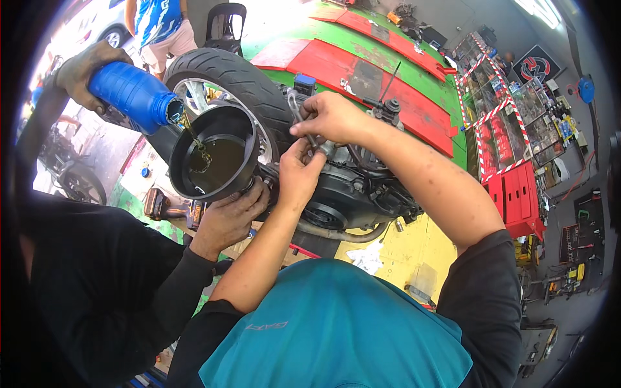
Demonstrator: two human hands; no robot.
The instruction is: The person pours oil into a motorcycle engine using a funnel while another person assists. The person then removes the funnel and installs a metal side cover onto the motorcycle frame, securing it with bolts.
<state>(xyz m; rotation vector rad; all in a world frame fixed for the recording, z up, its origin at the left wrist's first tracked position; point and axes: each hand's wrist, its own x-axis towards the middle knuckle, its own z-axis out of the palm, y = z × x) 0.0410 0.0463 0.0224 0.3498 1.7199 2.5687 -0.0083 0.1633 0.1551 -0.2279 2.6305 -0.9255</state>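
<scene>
My right hand (333,119) grips a slim silver wrench (295,107) above the engine (330,200) of a motorcycle or scooter. My left hand (301,171) is closed at the tool's lower end, its fingertips around a small metal piece (326,149) that looks like a socket. Just to the left, a co-worker's hand (83,74) tips a blue bottle (132,97), and golden oil streams into a wide black funnel (242,132). The co-worker's other hand (233,216) supports that funnel from below. Where its spout ends is hidden.
Behind the funnel stands the rear wheel's tyre (236,74). A cordless drill (169,205) lies at left. Red ramps (362,71) cross the green floor beyond. Shelves with a red cabinet (517,200) line the right. Another person (162,32) stands near a black chair (225,29).
</scene>
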